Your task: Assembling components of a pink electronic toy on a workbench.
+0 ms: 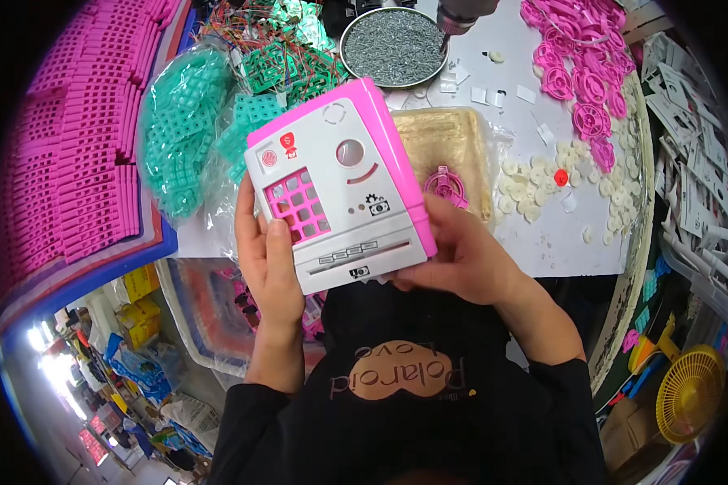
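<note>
Between my two hands is a pink and white toy cash-machine housing (340,190), its white front face turned up and tilted. The face has a round hole, a slot near the lower edge and a square opening with a pink grid. My left hand (267,250) grips its left side, thumb on the front face beside the grid. My right hand (465,250) closes on its lower right corner, some fingers hidden behind it. Behind the housing, a pink round part (446,187) lies on a tan padded block (441,129).
A round tray of small screws (394,47) stands at the back under a power driver's tip (461,14). Bagged teal keypads (188,121), wired green circuit boards (291,69) and stacked pink panels (81,137) are left. Pink rings (578,73) and white discs (534,186) lie right.
</note>
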Motion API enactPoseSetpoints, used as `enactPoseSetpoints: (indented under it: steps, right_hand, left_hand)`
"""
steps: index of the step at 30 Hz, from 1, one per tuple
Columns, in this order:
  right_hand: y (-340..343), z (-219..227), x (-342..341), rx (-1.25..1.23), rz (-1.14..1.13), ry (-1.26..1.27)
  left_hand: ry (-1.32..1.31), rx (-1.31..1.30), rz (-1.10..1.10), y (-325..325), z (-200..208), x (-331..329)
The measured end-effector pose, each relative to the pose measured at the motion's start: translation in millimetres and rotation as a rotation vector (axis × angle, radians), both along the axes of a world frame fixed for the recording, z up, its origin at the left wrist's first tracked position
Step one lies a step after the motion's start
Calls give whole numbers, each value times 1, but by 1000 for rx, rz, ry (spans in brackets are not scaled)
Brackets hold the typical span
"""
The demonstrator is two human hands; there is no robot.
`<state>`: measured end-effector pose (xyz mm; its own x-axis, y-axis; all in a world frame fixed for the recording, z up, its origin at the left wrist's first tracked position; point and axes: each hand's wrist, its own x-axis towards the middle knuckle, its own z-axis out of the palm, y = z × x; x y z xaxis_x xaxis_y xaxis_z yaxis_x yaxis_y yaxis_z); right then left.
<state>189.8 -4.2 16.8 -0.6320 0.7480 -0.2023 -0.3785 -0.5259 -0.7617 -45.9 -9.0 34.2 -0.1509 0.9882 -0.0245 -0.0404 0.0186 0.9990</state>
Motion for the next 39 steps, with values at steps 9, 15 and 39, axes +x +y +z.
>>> enactPoseSetpoints:
  steps: [9, 15, 39]
  right_hand:
    - [-5, -4, 3, 142, -46, -23]
    - [-16, 0, -5, 270, -102, -114]
    - [20, 17, -9, 121, -485, 1]
  left_hand:
    - [52, 187, -38, -1, -9, -4]
    - [73, 189, -56, 1, -10, -13]
    - [-94, -57, -90, 4, 5, 5]
